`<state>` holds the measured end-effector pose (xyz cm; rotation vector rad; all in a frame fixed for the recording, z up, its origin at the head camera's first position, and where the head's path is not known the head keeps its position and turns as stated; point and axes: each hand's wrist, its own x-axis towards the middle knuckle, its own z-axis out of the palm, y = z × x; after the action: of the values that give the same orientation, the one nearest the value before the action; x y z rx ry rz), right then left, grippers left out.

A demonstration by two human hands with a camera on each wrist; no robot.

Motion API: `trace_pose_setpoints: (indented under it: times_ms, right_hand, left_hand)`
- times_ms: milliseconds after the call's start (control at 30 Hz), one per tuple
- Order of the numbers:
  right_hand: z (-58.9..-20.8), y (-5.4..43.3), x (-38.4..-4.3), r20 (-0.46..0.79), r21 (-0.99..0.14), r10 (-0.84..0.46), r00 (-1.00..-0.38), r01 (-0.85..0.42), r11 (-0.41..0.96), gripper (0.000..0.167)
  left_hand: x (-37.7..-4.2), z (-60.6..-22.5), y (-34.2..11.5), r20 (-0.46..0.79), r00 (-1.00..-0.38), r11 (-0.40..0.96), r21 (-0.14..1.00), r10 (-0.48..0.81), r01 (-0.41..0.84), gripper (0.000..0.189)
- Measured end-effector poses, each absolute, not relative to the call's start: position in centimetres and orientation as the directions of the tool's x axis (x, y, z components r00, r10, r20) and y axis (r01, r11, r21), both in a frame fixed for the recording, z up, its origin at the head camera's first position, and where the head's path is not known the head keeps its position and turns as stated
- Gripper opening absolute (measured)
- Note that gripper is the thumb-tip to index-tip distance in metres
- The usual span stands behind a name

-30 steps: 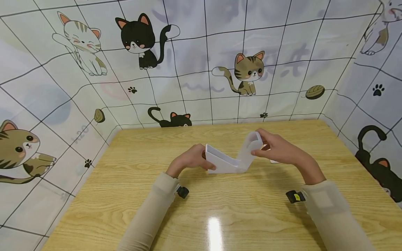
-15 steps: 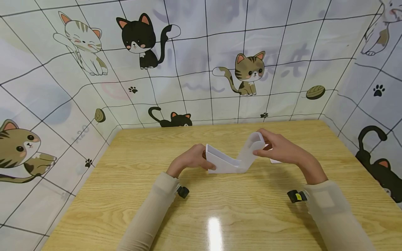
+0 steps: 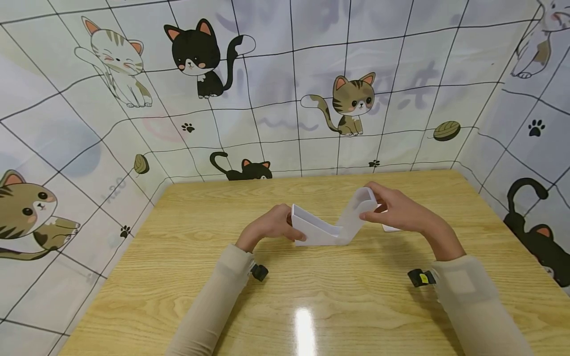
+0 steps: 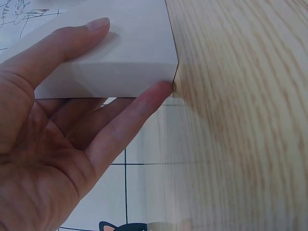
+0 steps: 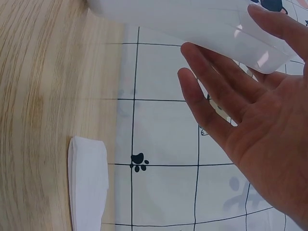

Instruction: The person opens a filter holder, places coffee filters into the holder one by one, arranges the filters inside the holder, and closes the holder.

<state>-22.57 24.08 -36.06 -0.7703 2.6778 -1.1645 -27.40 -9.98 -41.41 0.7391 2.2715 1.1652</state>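
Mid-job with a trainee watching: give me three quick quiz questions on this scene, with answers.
1. Multiple choice: what does the left hand grip? A: the box; B: a cup; C: a pen.
2. True or false: the lid is closed flat over the box.
3. Open: what lies on the table near the right hand?

Key:
1: A.
2: False; it tilts up, held by the right hand.
3: A folded white item.

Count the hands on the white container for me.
2. The left hand holds the white container at its left end; the right hand holds its raised, translucent right end. No other hand shows.
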Motion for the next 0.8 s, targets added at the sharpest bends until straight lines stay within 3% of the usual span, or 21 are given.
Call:
trace_pose_setpoints:
  times_ms: [800]
  right_hand:
    - [-36.03,24.75,-22.85,0.088,-0.727,-0.498,-0.863,-0.398,0.560,0.044]
  left_hand:
    - [-27.35,-41.42,-10.04,-0.174,-0.745,0.502,0.831,0.644,0.239,0.042]
